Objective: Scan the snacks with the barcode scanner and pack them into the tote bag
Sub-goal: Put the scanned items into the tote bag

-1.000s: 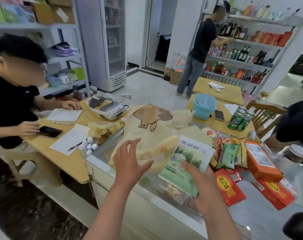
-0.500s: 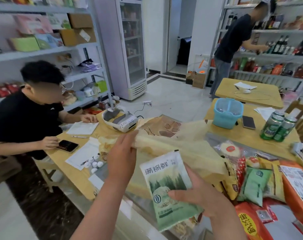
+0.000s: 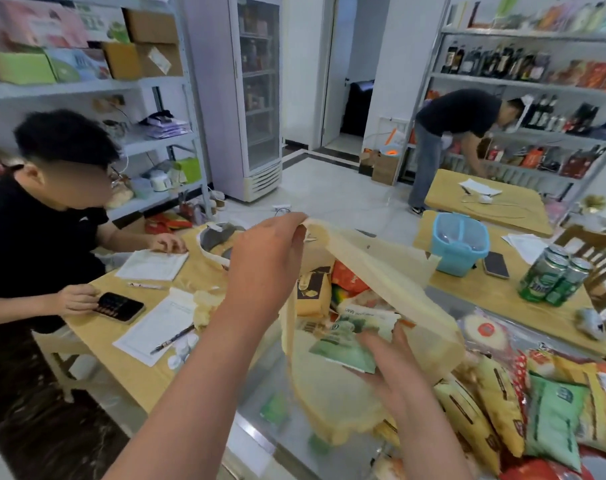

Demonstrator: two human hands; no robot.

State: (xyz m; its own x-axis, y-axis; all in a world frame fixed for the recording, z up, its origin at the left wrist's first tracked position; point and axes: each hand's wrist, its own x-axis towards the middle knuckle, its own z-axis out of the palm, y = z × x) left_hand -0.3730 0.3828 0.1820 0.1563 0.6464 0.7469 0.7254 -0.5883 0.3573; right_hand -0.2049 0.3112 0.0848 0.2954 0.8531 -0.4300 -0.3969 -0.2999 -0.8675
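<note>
- Right now your left hand (image 3: pixel 263 268) holds up one rim of the cream tote bag (image 3: pixel 384 275). Its grip pinches the fabric between thumb and fingers, so the mouth gapes toward you.
- Your right hand (image 3: pixel 391 368) holds the green snack packet (image 3: pixel 350 341) in that mouth, its grip closed on the packet's lower edge.
- Deeper in the bag lie a yellow packet (image 3: pixel 312 292) with a dark label and, just beside it, an orange-red packet (image 3: pixel 348 280).
- The bag sits on the glass surface (image 3: pixel 260 434), and its far wall sags toward the snack pile (image 3: pixel 502 410) at your right. The packets there are yellow, pale green and red, and they overlap.
- Beyond the bag, a wooden table carries a blue basket (image 3: pixel 457 258) whose contents are too blurred to tell. A dark phone (image 3: pixel 495 265) lies just beside it, with green cans (image 3: pixel 551 278) near.
- Your raised left hand hides part of a white-and-grey device (image 3: pixel 214 240).
</note>
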